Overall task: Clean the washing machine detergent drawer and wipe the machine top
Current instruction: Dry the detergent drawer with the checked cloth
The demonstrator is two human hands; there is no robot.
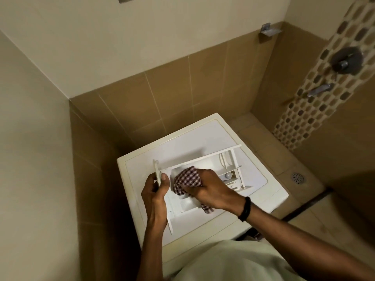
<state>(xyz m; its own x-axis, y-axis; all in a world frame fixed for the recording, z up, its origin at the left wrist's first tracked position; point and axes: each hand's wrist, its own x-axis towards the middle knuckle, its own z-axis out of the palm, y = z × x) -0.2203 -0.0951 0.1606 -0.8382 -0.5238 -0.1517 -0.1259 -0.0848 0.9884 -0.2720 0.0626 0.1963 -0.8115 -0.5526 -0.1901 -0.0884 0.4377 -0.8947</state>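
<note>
**Drawer out on the machine top, cloth inside it**

White plastic detergent drawer [188, 205] lies flat on the white top panel of the washing machine [192, 138], set at a slant. Its front plate points to the person's left and its divided rear section lies toward the right.

Left hand [156, 191] grips the front plate. The thumb lies on the inner face and the fingers curl round the outer side.

Right hand [211, 187] is closed over a bunched red-and-white checked cloth [187, 179] and presses it down into the large compartment nearest the front plate. A tail of the cloth trails out under the wrist, over the near side of the drawer. There is a black band [244, 208] on the right wrist.

A small rounded pale cap [228, 175] sits in the rear section, just beside the right hand's knuckles.

The machine stands in a corner of brown-tiled wall. To its right, on the tiled floor, is a round metal floor drain [297, 178]. On the mosaic strip above it are a round metal shower valve [347, 60] and a metal spout [319, 90].
</note>
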